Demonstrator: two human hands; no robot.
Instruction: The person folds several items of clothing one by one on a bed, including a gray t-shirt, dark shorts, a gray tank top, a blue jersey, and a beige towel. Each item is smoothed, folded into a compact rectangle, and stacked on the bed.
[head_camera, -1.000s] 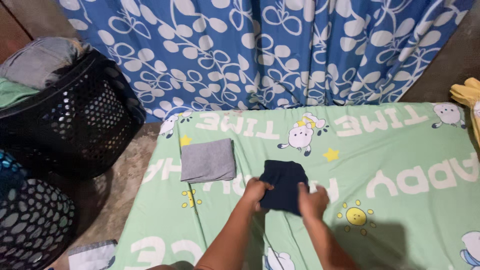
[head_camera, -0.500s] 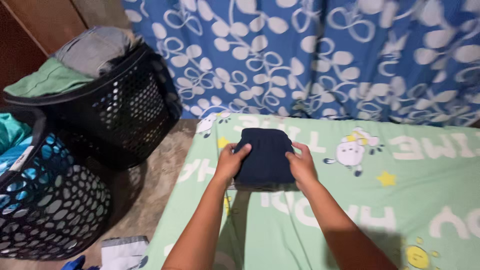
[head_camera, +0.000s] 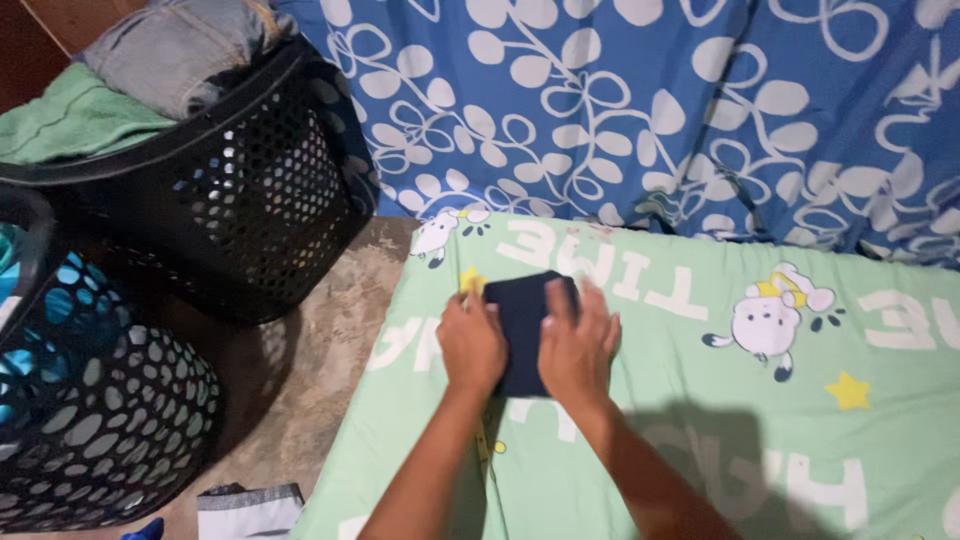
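both palms flat on folded dark navy garment (head_camera: 522, 318), fingers spread, nothing gripped: left hand (head_camera: 471, 342) on its left part, right hand (head_camera: 578, 343) on its right part. garment lies near mattress's (head_camera: 700, 420) far left corner, close to left edge. open green sheet to the right. black laundry basket (head_camera: 200, 190) stands off left edge, on floor.

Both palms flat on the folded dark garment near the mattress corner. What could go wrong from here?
1. The folded dark garment lies close to the left edge of the green sheet; a sideways push from the left hand or right hand might slide it toward the floor.
2. The hands cover most of it, so an uneven fold underneath may go unnoticed.
3. The black laundry basket is piled above its rim; the grey clothes on top could tumble out.
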